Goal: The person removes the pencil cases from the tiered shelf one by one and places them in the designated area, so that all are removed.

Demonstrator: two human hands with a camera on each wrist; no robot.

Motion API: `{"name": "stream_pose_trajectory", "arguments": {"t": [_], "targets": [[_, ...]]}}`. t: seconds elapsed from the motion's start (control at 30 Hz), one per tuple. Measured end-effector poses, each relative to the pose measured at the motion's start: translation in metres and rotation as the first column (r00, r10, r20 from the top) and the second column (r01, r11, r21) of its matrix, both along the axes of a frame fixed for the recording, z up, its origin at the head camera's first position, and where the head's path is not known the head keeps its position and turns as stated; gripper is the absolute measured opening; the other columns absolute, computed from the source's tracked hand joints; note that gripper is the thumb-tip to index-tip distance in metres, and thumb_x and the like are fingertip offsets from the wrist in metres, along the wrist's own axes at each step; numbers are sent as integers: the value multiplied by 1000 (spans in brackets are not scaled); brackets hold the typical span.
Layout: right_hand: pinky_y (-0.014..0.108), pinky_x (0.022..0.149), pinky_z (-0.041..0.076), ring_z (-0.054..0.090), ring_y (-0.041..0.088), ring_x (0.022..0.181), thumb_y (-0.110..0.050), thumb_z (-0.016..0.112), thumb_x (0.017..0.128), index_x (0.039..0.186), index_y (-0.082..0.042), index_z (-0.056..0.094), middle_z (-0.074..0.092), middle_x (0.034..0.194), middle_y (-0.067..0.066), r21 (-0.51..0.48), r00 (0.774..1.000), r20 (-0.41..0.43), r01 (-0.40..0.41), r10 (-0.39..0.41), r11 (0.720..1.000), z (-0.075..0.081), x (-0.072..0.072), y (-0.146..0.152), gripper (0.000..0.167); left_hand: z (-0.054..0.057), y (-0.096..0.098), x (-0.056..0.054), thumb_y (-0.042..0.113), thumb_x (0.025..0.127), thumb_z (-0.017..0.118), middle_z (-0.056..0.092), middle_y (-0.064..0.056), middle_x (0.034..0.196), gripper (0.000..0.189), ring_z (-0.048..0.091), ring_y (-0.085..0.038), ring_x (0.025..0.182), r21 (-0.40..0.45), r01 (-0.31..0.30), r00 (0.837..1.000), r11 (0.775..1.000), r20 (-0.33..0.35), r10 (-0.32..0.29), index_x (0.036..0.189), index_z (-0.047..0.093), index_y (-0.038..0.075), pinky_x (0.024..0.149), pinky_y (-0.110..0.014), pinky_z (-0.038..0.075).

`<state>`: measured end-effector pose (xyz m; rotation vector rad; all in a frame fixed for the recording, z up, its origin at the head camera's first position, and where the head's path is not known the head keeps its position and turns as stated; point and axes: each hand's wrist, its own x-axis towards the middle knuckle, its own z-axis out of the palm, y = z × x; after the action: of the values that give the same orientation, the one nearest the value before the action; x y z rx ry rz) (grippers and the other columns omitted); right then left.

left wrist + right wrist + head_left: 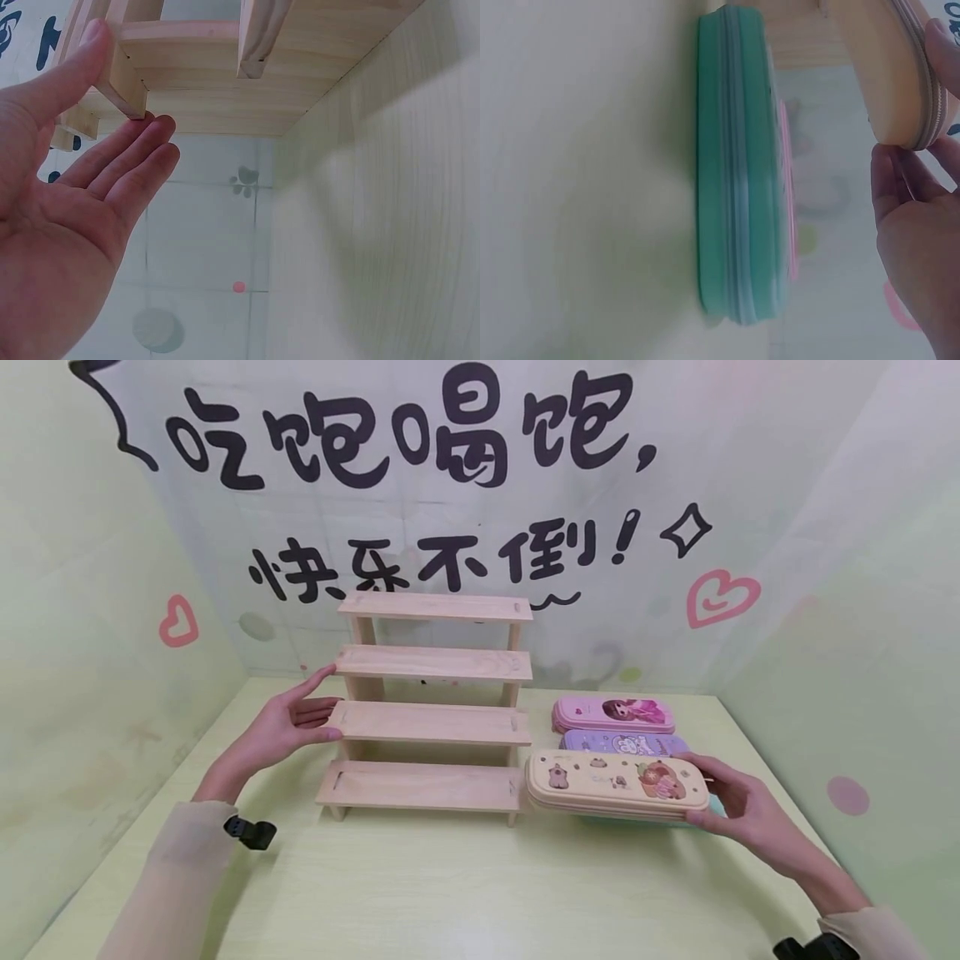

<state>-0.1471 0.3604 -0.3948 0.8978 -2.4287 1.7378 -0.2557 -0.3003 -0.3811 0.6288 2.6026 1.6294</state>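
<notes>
My right hand (761,822) grips the right end of a cream pencil case (600,783) with small printed bears, thumb at the front. The case is raised off the table, its left end near the lower right side of a four-tier wooden stand (431,724). My left hand (277,731) touches the left edges of the stand's middle tiers, its fingers loosely extended. Below the cream case lies a teal zipped pencil case (739,165), mostly hidden in the head view. Behind it lie a purple pencil case (585,741) and a pink one (581,714) with a doll-like figure.
The stand rises in steps towards the back wall on a pale wooden table (420,893). A cloth backdrop (480,510) with large black characters hangs behind, and pale side panels (862,693) flank the table.
</notes>
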Motion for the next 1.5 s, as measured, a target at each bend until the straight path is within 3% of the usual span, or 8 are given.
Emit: {"name": "stream_pose_trajectory", "arguments": {"t": [0.5,0.63,0.8,1.1,1.5], "targets": [[20,91,56,63,12,118,23,61,93,155,10,40,58,144,5,66,997,74,-37,32,997,-14,32,35,67,0,0,0,9,90,85,50,-32,151,102,55,-44,136,-3,-3,1000,1000,3,3,169,26,33,101,-30,54],[20,89,56,64,12,117,22,61,92,155,9,40,60,143,5,84,996,93,-13,5,996,-21,41,47,67,0,1,0,10,90,86,50,-32,151,101,55,-43,136,-10,-2,1000,1000,-6,2,169,26,33,104,-39,52],[22,84,58,65,13,115,20,62,94,157,6,40,60,144,1,121,993,113,17,-31,993,-30,51,60,68,1,1,0,11,90,86,50,-32,152,102,55,-43,136,-17,-6,1000,1000,-1,6,169,25,33,103,-33,53],[25,81,61,67,14,107,14,63,97,157,3,40,63,137,-11,196,982,158,75,-107,978,-40,57,76,66,-1,1,1,12,90,86,49,-32,153,102,54,-44,137,-14,-14,1000,1000,8,14,169,25,34,102,-31,53],[19,87,58,65,5,114,13,68,94,156,4,43,58,142,-21,260,986,104,96,-127,961,-50,53,83,68,0,1,1,9,90,86,49,-32,152,102,54,-44,137,-6,-8,1000,1000,7,8,169,24,32,103,-32,52]]}}
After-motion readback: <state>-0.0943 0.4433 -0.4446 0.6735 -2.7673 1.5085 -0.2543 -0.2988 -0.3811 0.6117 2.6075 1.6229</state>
